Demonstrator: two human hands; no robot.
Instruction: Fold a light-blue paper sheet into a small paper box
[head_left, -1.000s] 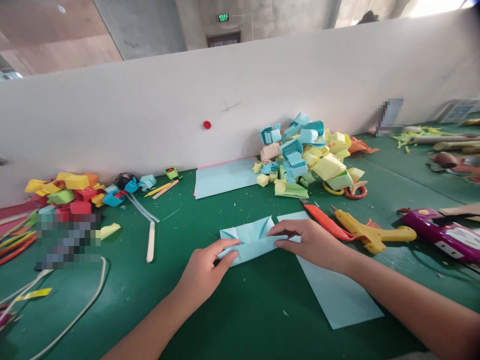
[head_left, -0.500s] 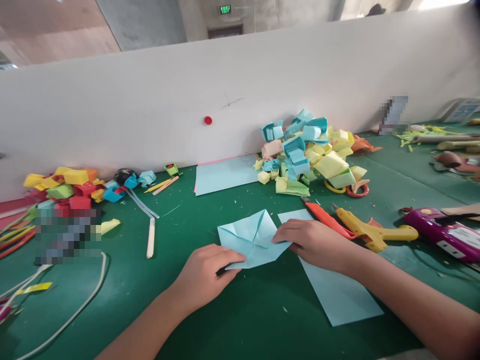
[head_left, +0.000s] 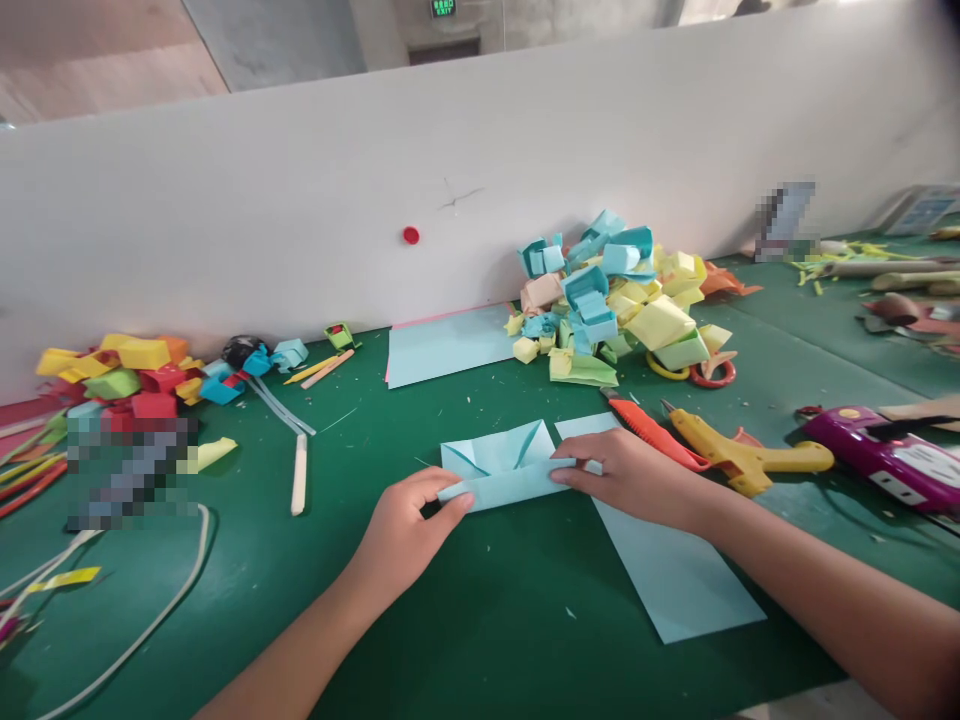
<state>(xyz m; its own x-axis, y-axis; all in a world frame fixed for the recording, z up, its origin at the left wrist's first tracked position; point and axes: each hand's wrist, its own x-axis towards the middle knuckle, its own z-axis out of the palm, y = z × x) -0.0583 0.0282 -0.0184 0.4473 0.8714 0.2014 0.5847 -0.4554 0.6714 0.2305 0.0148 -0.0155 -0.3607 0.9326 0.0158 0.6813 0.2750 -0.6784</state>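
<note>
A light blue sheet of paper [head_left: 506, 484] is held between my two hands above the green table, its near edge folded up into a flat band. Creases show on the part behind the band. My left hand [head_left: 409, 525] pinches the left end of the band between thumb and fingers. At the right end, my right hand [head_left: 626, 470] grips the paper the same way. Beneath my right wrist lies a second light blue sheet [head_left: 675, 575], flat on the table and partly hidden by the arm.
Right of my hands lie an orange utility knife [head_left: 656, 435], a yellow glue gun [head_left: 739, 450] and a purple device [head_left: 885, 460]. Folded paper pieces [head_left: 600, 290] are heaped at the white partition [head_left: 300, 200]. More colourful pieces [head_left: 142, 375] and a white cable [head_left: 180, 590] are on the left.
The paper's near edge has been folded up and away from me into a band. Both hands have shifted slightly and now pinch the band's ends.
</note>
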